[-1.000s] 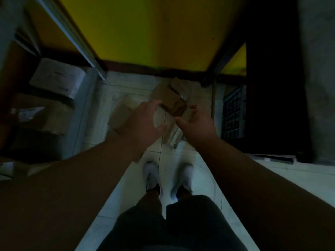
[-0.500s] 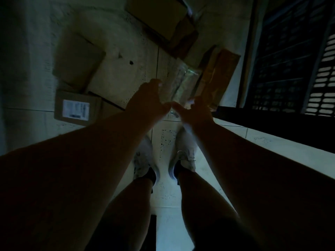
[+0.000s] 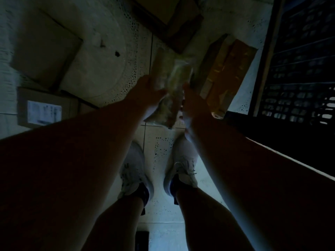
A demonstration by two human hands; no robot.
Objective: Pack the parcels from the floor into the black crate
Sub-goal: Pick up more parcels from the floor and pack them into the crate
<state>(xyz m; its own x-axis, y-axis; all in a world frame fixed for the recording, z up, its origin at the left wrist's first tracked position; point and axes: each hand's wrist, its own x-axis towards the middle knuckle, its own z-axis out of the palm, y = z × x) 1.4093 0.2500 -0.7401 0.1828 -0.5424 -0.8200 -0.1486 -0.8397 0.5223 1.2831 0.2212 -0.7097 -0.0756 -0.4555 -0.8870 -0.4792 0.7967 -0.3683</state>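
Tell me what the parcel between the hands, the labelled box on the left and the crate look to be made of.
Parcel between the hands: probably clear, glossy plastic wrap, crinkled with pale glints; contents unclear in the dim light.
Labelled box: matte brown cardboard by its look, with a white paper label.
Black crate: likely moulded plastic, going by its regular grid of slots.

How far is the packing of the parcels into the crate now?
Done: nothing that shows; the black crate is too dark to see inside. In hand: both hands, left hand and right hand, grip a plastic-wrapped parcel. Left: the labelled box and brown parcel lie on the floor.
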